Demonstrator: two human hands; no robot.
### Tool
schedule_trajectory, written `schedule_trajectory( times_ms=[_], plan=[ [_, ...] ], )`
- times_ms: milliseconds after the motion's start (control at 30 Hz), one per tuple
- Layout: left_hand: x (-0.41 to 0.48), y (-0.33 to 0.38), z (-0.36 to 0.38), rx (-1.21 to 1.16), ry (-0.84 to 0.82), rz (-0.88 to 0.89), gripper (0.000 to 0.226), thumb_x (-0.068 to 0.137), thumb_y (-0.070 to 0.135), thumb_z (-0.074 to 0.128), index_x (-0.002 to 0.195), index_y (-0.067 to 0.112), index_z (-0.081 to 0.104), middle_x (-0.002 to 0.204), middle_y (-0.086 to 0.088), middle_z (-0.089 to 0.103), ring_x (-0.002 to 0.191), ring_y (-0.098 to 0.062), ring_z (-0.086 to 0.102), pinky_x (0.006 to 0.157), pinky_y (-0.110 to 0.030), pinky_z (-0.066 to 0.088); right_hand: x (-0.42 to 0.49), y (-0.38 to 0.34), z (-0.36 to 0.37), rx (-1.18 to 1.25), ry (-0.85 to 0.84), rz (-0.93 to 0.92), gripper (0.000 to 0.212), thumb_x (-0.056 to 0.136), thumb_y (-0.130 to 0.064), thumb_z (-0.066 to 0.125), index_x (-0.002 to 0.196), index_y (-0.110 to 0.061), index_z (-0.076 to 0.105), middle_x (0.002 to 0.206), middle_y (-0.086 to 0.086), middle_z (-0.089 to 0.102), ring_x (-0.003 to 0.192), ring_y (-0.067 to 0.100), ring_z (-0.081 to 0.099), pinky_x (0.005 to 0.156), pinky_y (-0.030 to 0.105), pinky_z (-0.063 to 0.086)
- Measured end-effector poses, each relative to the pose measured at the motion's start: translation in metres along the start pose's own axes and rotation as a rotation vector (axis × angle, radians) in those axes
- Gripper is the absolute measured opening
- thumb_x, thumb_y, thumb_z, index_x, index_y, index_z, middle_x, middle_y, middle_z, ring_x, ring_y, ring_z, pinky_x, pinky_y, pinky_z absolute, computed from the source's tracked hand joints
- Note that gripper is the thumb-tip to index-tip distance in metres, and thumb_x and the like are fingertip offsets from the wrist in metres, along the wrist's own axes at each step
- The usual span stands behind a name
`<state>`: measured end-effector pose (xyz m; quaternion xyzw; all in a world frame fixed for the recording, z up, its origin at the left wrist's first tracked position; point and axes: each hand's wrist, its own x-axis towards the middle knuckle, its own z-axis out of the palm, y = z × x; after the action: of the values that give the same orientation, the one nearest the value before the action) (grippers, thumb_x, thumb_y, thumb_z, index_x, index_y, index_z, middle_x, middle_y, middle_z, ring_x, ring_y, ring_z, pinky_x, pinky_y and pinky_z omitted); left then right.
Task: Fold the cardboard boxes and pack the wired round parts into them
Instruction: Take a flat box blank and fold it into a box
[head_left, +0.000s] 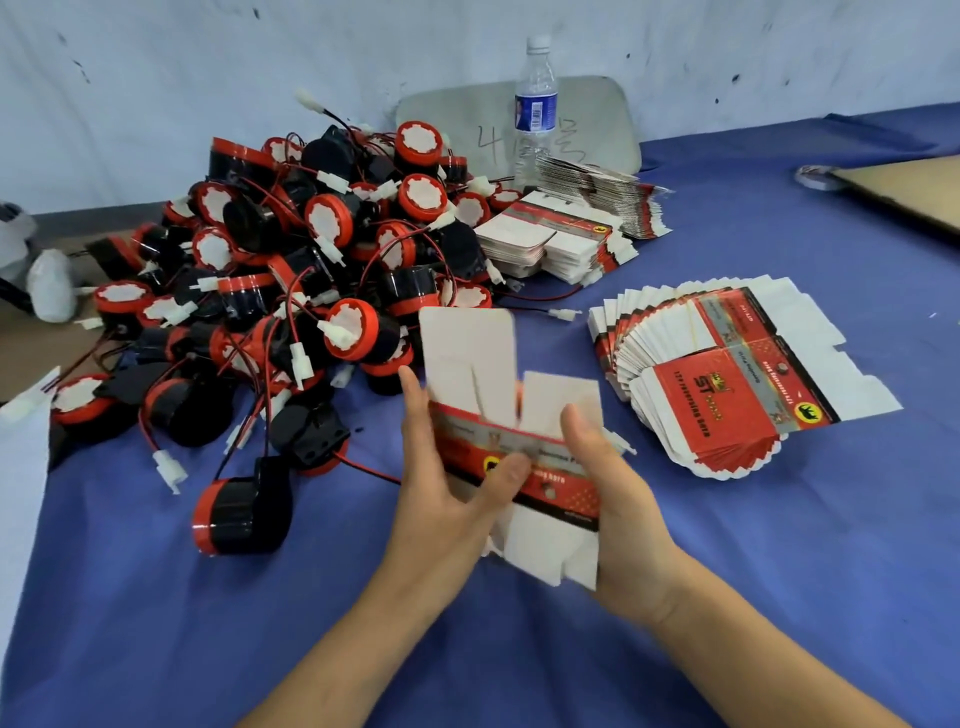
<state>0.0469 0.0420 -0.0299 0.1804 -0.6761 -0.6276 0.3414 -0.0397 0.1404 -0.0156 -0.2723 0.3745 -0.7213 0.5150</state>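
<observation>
I hold one flat red-and-white cardboard box (519, 410) upright above the blue table, its white flaps pointing up and down. My left hand (447, 483) grips its left edge, thumb across the printed red band. My right hand (608, 478) grips the right edge, thumb on the front. A big heap of black-and-red round parts (291, 270) with red and black wires and white plugs lies to the left and behind. One round part (241, 512) lies alone near my left hand.
A fanned stack of flat boxes (727, 374) lies to the right. More flat box stacks (561, 234) sit behind, beside a clear water bottle (535, 109) and a grey board (597, 119). A brown cardboard sheet (914, 187) lies far right. The blue cloth (519, 649) covers the table.
</observation>
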Motion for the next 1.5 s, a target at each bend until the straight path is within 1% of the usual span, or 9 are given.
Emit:
schedule_trajectory(
  times_ms=[333, 500, 600, 767, 867, 1033, 1133, 1333, 1500],
  plan=[
    [-0.004, 0.012, -0.008, -0.138, -0.139, -0.011, 0.087, 0.07, 0.059, 0.075, 0.14, 0.057, 0.024, 0.144, 0.014, 0.047, 0.112, -0.01, 0.064, 0.081, -0.022, 0.053, 0.012, -0.016, -0.015, -0.428, 0.553, -0.237, 0.069, 0.07, -0.072, 0.053, 0.134, -0.054, 0.036, 0.139, -0.017, 0.045, 0.118, 0.004, 0.056, 0.097, 0.034, 0.051],
    [0.007, 0.01, -0.014, -0.112, -0.16, -0.209, 0.056, 0.086, 0.007, 0.06, 0.135, 0.032, 0.046, 0.116, 0.02, 0.068, 0.088, -0.001, 0.069, 0.069, -0.015, 0.053, 0.009, -0.02, -0.023, -0.634, 0.456, -0.257, 0.026, 0.096, -0.044, 0.044, 0.114, -0.046, 0.063, 0.14, -0.006, 0.047, 0.132, 0.021, 0.046, 0.107, 0.052, 0.04],
    [0.011, 0.011, -0.039, -0.521, -0.068, -0.364, 0.051, 0.097, -0.011, 0.033, 0.147, -0.005, 0.027, 0.143, -0.004, 0.047, 0.065, 0.016, 0.057, 0.057, 0.0, 0.04, 0.002, -0.029, -0.03, -0.8, 0.283, -0.317, 0.071, 0.091, 0.016, 0.041, 0.118, -0.047, 0.059, 0.149, -0.021, 0.027, 0.135, 0.013, 0.039, 0.088, 0.03, 0.052],
    [0.013, 0.022, -0.036, -0.377, -0.082, -0.572, 0.041, 0.083, 0.043, 0.052, 0.107, 0.018, 0.073, 0.098, -0.004, 0.074, 0.075, -0.014, 0.071, 0.056, -0.024, 0.055, -0.003, -0.033, -0.033, -1.218, -0.107, -0.247, 0.092, 0.079, 0.002, 0.067, 0.14, -0.055, 0.03, 0.156, -0.031, 0.004, 0.145, 0.001, -0.016, 0.117, 0.043, 0.007],
    [0.008, 0.021, -0.039, -0.289, -0.118, -0.56, 0.057, 0.084, 0.056, 0.043, 0.111, 0.013, 0.068, 0.083, -0.01, 0.07, 0.061, -0.024, 0.066, 0.044, -0.027, 0.049, -0.002, -0.03, -0.027, -1.123, -0.094, -0.361, 0.07, 0.072, -0.034, 0.081, 0.129, -0.049, 0.043, 0.152, -0.03, 0.024, 0.147, 0.003, -0.004, 0.118, 0.026, 0.012],
    [0.009, 0.02, -0.029, 0.038, -0.075, -0.435, 0.072, 0.083, 0.082, 0.027, 0.119, 0.032, 0.063, 0.073, -0.005, 0.06, 0.064, -0.032, 0.055, 0.049, -0.043, 0.045, 0.001, -0.032, -0.023, -0.698, 0.058, -0.333, 0.059, 0.068, -0.02, 0.082, 0.114, -0.032, 0.048, 0.112, -0.011, 0.064, 0.111, 0.013, 0.059, 0.095, 0.026, 0.048],
    [0.01, 0.018, -0.026, 0.258, 0.023, -0.255, 0.044, 0.092, 0.067, 0.032, 0.113, 0.041, 0.061, 0.086, 0.002, 0.051, 0.097, -0.023, 0.049, 0.097, -0.045, 0.038, 0.004, -0.032, -0.025, -0.577, 0.173, -0.254, 0.058, 0.067, -0.012, 0.077, 0.117, -0.029, 0.051, 0.108, -0.009, 0.069, 0.105, 0.009, 0.065, 0.083, 0.022, 0.053],
    [0.004, 0.02, -0.02, 0.051, -0.066, -0.048, 0.101, 0.048, 0.094, 0.055, 0.132, 0.04, 0.039, 0.132, 0.015, 0.054, 0.126, -0.006, 0.049, 0.097, -0.03, 0.044, 0.0, -0.033, -0.022, -0.384, 0.081, -0.204, 0.051, 0.061, -0.016, 0.081, 0.105, -0.036, 0.065, 0.11, 0.0, 0.071, 0.103, 0.018, 0.068, 0.076, 0.024, 0.055],
    [-0.005, 0.017, -0.013, 0.031, -0.016, 0.013, 0.08, 0.07, 0.067, 0.068, 0.139, 0.039, 0.039, 0.128, 0.017, 0.059, 0.121, -0.005, 0.055, 0.091, -0.019, 0.048, 0.002, -0.02, -0.011, -0.386, 0.113, -0.222, 0.046, 0.065, -0.065, 0.075, 0.103, -0.042, 0.065, 0.102, -0.007, 0.072, 0.094, 0.011, 0.07, 0.072, 0.022, 0.055]
  ],
)
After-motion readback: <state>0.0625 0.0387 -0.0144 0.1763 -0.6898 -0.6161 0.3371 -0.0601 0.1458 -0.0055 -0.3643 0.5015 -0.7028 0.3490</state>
